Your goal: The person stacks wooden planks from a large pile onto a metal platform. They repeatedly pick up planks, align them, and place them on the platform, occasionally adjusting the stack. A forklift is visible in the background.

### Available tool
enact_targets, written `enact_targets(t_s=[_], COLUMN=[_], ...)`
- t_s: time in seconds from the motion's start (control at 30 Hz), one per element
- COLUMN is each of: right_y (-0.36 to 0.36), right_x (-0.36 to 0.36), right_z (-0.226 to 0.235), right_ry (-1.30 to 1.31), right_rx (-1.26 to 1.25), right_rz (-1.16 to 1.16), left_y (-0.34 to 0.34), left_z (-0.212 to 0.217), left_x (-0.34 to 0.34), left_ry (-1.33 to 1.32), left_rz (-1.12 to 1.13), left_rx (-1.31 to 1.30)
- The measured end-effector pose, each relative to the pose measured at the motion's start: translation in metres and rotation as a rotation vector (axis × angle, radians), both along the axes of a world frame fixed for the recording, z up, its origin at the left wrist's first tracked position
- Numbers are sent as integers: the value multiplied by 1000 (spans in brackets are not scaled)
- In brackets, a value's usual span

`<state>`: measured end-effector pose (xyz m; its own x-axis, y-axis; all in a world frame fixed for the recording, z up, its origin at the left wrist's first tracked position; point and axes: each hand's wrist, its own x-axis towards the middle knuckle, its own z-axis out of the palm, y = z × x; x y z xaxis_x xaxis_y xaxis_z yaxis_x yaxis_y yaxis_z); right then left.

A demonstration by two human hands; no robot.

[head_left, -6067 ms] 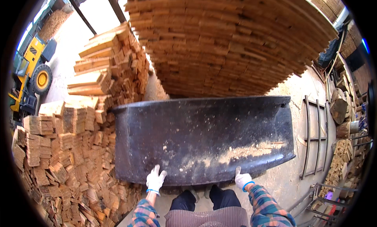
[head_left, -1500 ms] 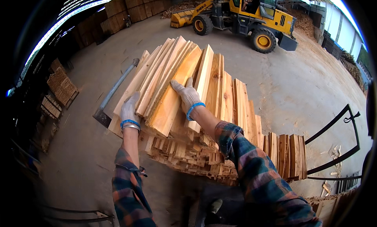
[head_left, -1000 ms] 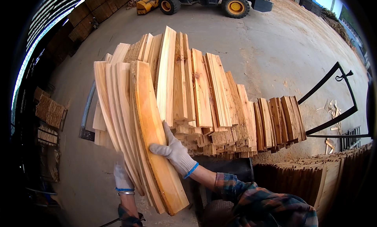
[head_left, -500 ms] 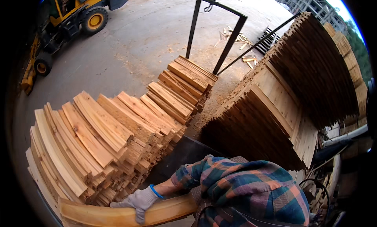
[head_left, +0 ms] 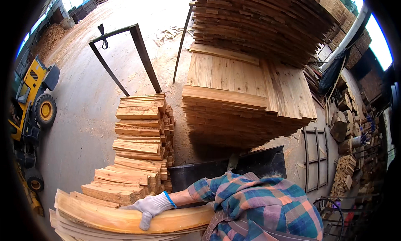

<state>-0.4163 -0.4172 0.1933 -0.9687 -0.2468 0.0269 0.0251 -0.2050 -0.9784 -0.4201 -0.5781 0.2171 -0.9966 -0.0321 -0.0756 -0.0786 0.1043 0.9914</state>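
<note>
My right hand (head_left: 153, 206), in a pale knit glove with a blue cuff, reaches across to the left from a plaid sleeve (head_left: 259, 199). It grips a long wooden board (head_left: 188, 218), thumb over the near side and fingers along the far side. The board runs from close to my body out to the left and looks curved by the lens. Just beyond the hand stands a long stack of short planks (head_left: 138, 147), piled in layers. More boards (head_left: 67, 228) show beneath the left end of the held board. My left hand is out of sight.
A black metal panel (head_left: 204, 170) stands beyond my arm. Behind it is a large stack of flat boards (head_left: 234, 74). A metal frame (head_left: 146, 57) rises past the plank stack. A yellow loader (head_left: 33, 103) is at left; scrap wood (head_left: 346, 174) lies at right.
My view has swung to the right, so the loader and plank stack sit further left. My right hand keeps its grip on the board.
</note>
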Motion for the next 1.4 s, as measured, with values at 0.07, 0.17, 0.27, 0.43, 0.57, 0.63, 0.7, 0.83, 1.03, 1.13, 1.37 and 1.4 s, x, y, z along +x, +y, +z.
enact_targets(t_s=[0.07,0.17,0.27,0.43,0.57,0.63,0.7,0.83,1.03,1.13,1.37,1.4], right_y=[76,163,250,380,477,525,549,546,555,553,548,549], right_x=[41,118,189,311,398,441,469,503,487,478,411,436], right_z=[-10,9,6,-26,-56,-101,-133,-133,-139,-113,-124,-153], right_ry=[-89,-10,-54,-17,-177,-254,-533,-632,-815,-719,-868,-540], right_rx=[-185,-501,-504,-664,-614,-427,-348,-315,-99,-257,-80,-412], right_rz=[-204,-477,-731,-1243,-1411,-1550,-1680,-1767,-1731,-1739,-1707,-1714], left_y=[61,155,285,507,638,675,696,704,692,691,700,706], left_z=[-1,17,16,-16,-66,-78,-119,-114,-130,-147,-208,-211], left_x=[0,-3,12,88,127,146,126,129,59,56,84,94], left_ry=[-6,-11,-70,-433,-529,-224,398,350,-244,-424,63,98], left_rz=[-178,-494,-954,-1269,-1323,-1367,-1256,-1199,-1268,-1351,-1310,-1348], left_rx=[13,79,184,231,18,-342,-912,-1032,-404,-305,-583,-575])
